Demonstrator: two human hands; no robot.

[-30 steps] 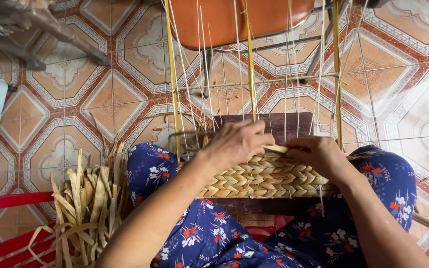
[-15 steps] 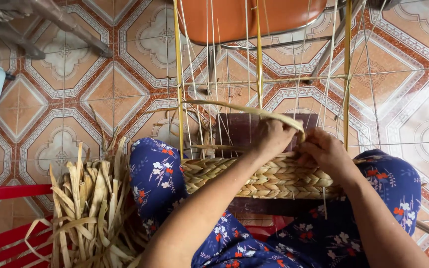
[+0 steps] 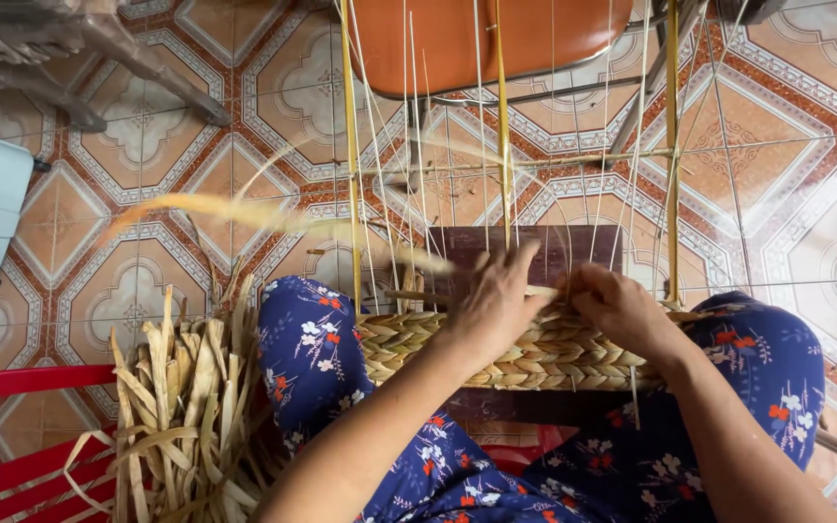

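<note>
Straw-coloured braided woven band [image 3: 535, 353]: few rows done, bare uprights above; left hand [image 3: 496, 305] and right hand [image 3: 617, 305] pinch a strand at its top edge.

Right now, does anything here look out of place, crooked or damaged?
Nothing looks damaged. The woven band lies even across the lap, with both the left hand and right hand at its top edge. One long dry strand sweeps left, blurred. The bundle of dry leaves beside the knee sits loose and splayed.
</note>
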